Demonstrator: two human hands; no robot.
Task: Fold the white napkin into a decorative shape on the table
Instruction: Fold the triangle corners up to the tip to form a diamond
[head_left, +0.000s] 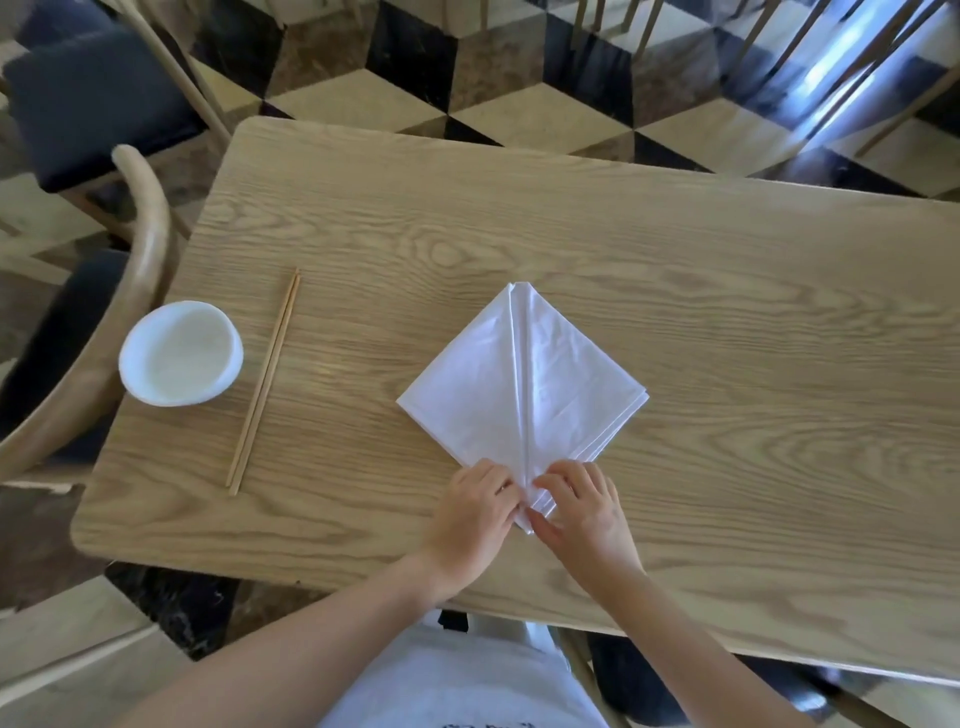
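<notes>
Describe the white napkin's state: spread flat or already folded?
Folded. The white napkin lies as a diamond with a centre seam where two flaps meet; layered edges show at its right corner. Both hands, left hand and right hand, pinch the near tip.

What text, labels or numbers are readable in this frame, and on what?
None readable.
Dark print on the person's grey shirt, at the bottom edge of the frame: cut off, illegible.
Napkin, bowl, chopsticks, table: no markings.
</notes>
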